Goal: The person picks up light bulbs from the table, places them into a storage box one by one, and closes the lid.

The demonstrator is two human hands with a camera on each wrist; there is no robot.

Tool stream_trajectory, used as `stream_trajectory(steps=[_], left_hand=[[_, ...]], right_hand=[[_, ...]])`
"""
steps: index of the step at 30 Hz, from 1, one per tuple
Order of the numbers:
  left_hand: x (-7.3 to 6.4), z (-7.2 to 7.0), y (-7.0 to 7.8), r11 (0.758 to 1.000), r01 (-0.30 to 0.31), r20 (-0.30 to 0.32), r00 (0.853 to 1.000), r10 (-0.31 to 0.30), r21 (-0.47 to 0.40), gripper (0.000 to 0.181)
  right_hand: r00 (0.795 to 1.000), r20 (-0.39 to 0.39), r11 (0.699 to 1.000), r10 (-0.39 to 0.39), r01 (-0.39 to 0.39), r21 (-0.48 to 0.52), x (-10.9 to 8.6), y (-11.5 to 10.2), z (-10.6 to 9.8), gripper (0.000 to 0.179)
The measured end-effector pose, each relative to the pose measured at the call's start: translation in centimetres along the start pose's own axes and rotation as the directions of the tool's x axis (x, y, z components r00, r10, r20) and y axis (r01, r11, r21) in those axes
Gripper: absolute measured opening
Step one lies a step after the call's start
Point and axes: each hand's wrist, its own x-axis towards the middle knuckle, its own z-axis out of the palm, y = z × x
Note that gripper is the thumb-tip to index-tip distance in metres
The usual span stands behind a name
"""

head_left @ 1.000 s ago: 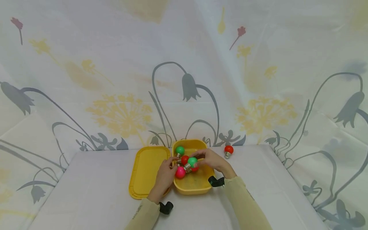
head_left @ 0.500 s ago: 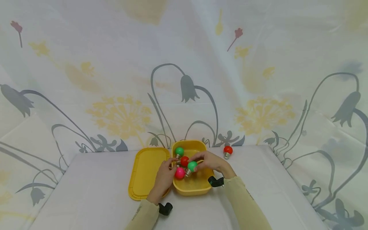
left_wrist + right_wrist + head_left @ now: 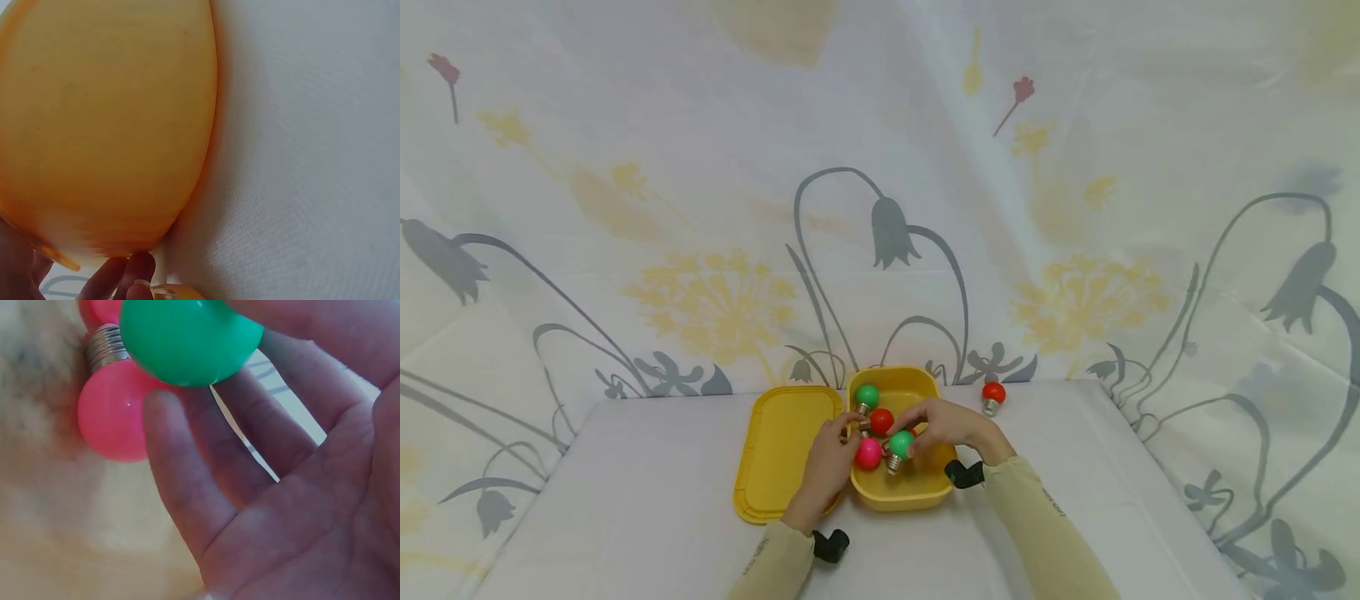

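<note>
My right hand (image 3: 951,423) holds a green light bulb (image 3: 901,445) between thumb and fingers, its metal screw base pointing down toward the front. This is inside the yellow plastic container (image 3: 904,502). In the right wrist view the green bulb (image 3: 187,340) covers part of a reddish bulb (image 3: 112,415) lying beneath it. A second green bulb (image 3: 867,395), a red bulb (image 3: 882,421) and a pink bulb (image 3: 868,453) lie along the container's left side. At that left rim my left hand (image 3: 829,458) grips the wall; the left wrist view shows its fingers (image 3: 103,278) against the container's outside (image 3: 106,125).
The yellow lid (image 3: 786,454) lies flat to the left of the container, partly behind the left hand. A lone red bulb (image 3: 993,392) rests on the white tablecloth (image 3: 1075,450), right of the container. A floral cloth (image 3: 880,208) hangs behind the table.
The green bulb in my right hand has shifted slightly toward the front, and its base has swung from pointing left to pointing down. My left hand stays at the rim.
</note>
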Motion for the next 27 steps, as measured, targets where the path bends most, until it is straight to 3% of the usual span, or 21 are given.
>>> stream_trajectory(steps=[10,18,27], left_hand=[[-0.1,-0.5,0.4,1.000,0.010,-0.001,1.000,-0.010,0.002,0.025],[0.0,-0.2,0.1,1.000,-0.008,-0.008,1.000,0.008,0.006,0.023],[0.0,-0.1,0.0,0.999,-0.030,-0.017,0.999,0.030,0.013,0.024]], right_hand=[[0.999,0.032,0.997,-0.028,0.030,-0.067,0.2,-0.6,0.0,0.030],[0.998,0.060,0.995,-0.002,0.008,-0.100,0.8,-0.6,0.8,0.031],[0.996,0.083,0.998,0.017,-0.012,-0.060,1.1,-0.3,1.1,0.031]])
